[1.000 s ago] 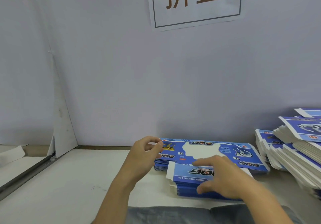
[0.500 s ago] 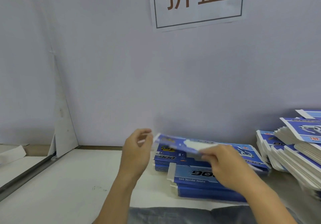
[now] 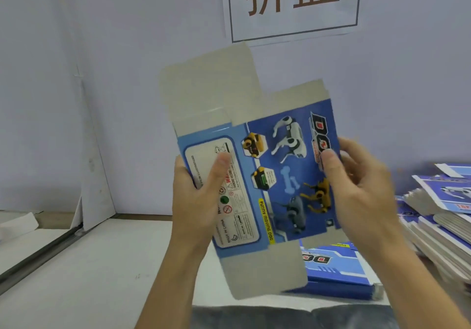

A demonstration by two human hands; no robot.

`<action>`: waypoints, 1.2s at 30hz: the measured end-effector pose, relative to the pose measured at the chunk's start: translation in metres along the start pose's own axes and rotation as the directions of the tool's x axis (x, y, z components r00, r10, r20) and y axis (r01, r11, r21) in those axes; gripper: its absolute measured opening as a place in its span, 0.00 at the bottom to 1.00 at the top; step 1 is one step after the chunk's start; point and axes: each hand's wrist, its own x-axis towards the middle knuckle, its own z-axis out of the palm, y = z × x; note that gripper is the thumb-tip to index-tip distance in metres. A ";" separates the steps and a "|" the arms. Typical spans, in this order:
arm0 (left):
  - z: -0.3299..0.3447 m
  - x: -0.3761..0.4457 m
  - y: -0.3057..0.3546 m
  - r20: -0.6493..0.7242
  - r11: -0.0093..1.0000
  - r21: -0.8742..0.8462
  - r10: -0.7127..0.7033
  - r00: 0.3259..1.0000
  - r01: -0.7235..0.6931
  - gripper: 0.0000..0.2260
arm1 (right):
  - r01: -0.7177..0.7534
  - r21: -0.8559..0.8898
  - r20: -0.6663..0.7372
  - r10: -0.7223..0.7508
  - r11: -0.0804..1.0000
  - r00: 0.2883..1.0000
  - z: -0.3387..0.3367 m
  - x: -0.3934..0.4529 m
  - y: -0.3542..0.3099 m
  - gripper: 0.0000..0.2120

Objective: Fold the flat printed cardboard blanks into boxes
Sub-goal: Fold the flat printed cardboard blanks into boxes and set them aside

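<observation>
I hold one blue printed cardboard blank (image 3: 270, 175) upright in front of me, above the table. It shows toy dogs and a white label panel, with grey flaps sticking out at its top and bottom. My left hand (image 3: 201, 198) grips its left edge, thumb on the label panel. My right hand (image 3: 356, 188) grips its right edge, thumb on the printed front. A low stack of flat blue blanks (image 3: 336, 270) lies on the table behind and below the held blank, partly hidden by it.
A tall, leaning pile of more blanks (image 3: 441, 216) sits at the right edge. The white table (image 3: 89, 277) spreads out to the left, bounded by a metal rail (image 3: 38, 254). A white wall with a paper sign (image 3: 293, 2) stands close behind.
Both hands took the top blank off the stack and raised it from flat to upright in front of the wall. The camera view also came closer.
</observation>
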 end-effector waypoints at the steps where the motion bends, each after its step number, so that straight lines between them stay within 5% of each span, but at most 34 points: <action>1: 0.002 -0.001 0.003 -0.010 0.999 0.025 0.025 1.000 -0.025 0.23 | -0.037 0.006 0.040 0.037 0.999 0.999 0.003 -0.002 0.003 0.09; 9: 0.015 -0.006 0.007 0.076 0.994 0.086 0.065 0.995 -0.071 0.32 | -0.087 -0.062 0.141 0.095 0.994 0.985 0.014 -0.008 0.010 0.27; 14: 0.016 -0.010 0.007 0.157 0.990 0.136 -0.069 0.985 0.048 0.35 | -0.161 0.088 0.228 0.138 0.983 0.964 0.018 -0.012 0.012 0.25; 19: 0.016 -0.006 0.006 0.015 0.936 0.336 -0.120 0.993 0.107 0.29 | -0.118 -0.007 0.058 0.118 0.993 0.991 0.012 -0.006 0.014 0.27; 23: 0.023 -0.005 0.009 0.012 0.941 0.307 -0.152 0.988 0.141 0.54 | -0.072 -0.030 0.125 0.076 0.997 0.989 0.017 -0.006 0.014 0.27; 25: 0.023 -0.007 0.011 0.041 0.970 0.208 -0.135 0.990 0.123 0.47 | -0.078 -0.005 0.212 0.078 0.997 0.974 0.021 -0.007 0.015 0.25; 29: 0.020 -0.012 0.010 0.263 0.992 0.016 -0.125 0.957 0.125 0.15 | -0.132 -0.032 0.262 0.136 0.991 0.956 0.018 -0.008 0.016 0.17; 33: 0.020 -0.018 0.009 0.401 0.987 -0.003 -0.147 0.904 0.162 0.14 | -0.155 0.012 0.129 0.153 0.988 0.980 -0.004 -0.003 0.013 0.29; 36: 0.019 -0.019 0.008 0.416 0.976 -0.020 -0.187 0.890 0.215 0.23 | -0.080 0.064 0.157 0.069 0.995 0.985 -0.010 -0.003 0.009 0.31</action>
